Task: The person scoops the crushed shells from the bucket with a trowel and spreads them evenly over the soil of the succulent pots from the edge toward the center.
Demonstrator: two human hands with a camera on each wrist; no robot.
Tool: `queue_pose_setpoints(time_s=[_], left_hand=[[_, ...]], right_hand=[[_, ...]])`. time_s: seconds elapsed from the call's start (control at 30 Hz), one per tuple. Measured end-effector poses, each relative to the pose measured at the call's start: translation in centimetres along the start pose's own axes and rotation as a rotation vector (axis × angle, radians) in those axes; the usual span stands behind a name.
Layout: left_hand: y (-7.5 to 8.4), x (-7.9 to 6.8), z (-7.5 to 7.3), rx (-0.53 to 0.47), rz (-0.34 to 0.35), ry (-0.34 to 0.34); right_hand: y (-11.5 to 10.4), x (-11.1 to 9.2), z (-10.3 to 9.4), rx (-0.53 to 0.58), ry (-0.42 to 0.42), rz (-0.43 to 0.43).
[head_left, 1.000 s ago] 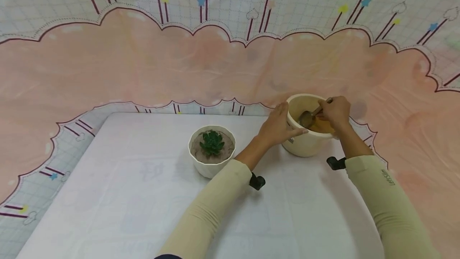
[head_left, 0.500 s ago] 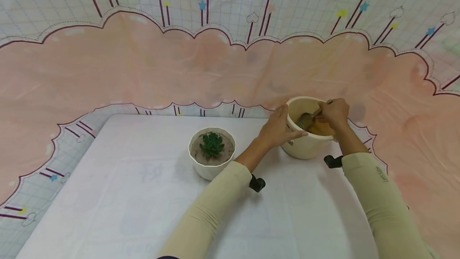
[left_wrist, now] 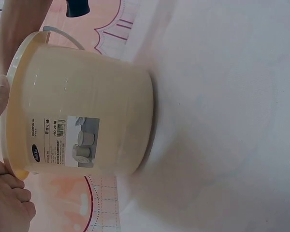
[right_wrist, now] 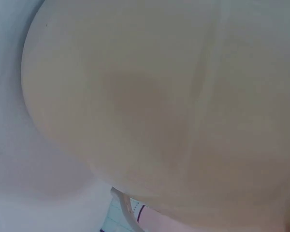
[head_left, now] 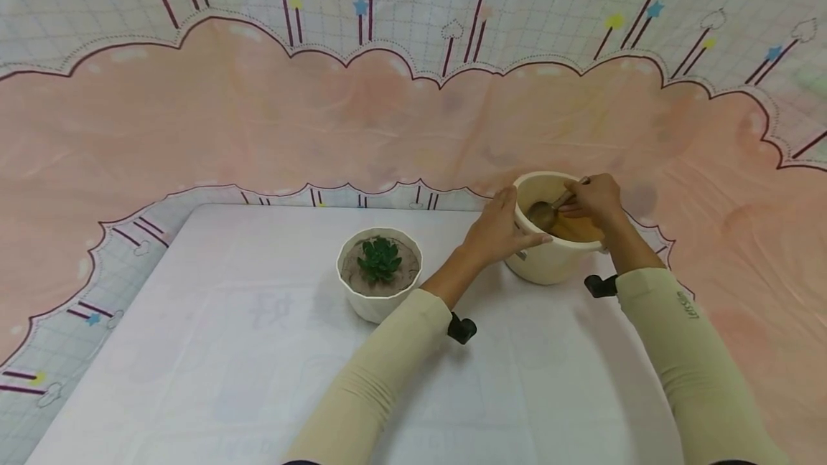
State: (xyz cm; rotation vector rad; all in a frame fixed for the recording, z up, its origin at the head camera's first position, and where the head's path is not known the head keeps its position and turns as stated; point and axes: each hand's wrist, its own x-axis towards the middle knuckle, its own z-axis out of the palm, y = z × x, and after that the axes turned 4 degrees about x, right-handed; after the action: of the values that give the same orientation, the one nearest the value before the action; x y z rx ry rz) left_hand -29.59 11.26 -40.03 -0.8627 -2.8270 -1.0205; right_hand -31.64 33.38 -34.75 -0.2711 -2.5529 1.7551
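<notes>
A metal spoon is tilted inside the mouth of a cream bucket, its bowl low toward the left and its handle rising to the right; whether the bowl touches the inner wall or scoops anything, I cannot tell. Of the hands, the right hand pinches the handle over the opening, while the left hand grips the rim, thumb and fingers spread along it. The bucket stands upright near the far right corner of the white table. A loose pinch could let the spoon drop in; levering its handle against the rim could tip the bucket, and a push from the left hand could slide it toward the table's edge. Nearer the middle, a white pot holds a green succulent; the left sleeve crosses its side, so a careless elbow might knock it.
</notes>
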Motion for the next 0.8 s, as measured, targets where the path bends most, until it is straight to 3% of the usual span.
queue_pose_setpoints(time_s=[0.3, 0.53, 0.8], left_hand=[[0.0, 0.1, -0.1, 0.007, 0.003, -0.004], [0.1, 0.4, -0.5, 0.021, 0.002, 0.0], [0.0, 0.2, -0.2, 0.016, -0.023, -0.021]], right_hand=[[-0.3, 0.9, -0.4, -0.012, -0.215, -0.01], [-1.0, 1.9, -0.7, -0.095, -0.314, -0.037], [-0.8, 2.4, -0.4, -0.136, -0.48, 0.03]])
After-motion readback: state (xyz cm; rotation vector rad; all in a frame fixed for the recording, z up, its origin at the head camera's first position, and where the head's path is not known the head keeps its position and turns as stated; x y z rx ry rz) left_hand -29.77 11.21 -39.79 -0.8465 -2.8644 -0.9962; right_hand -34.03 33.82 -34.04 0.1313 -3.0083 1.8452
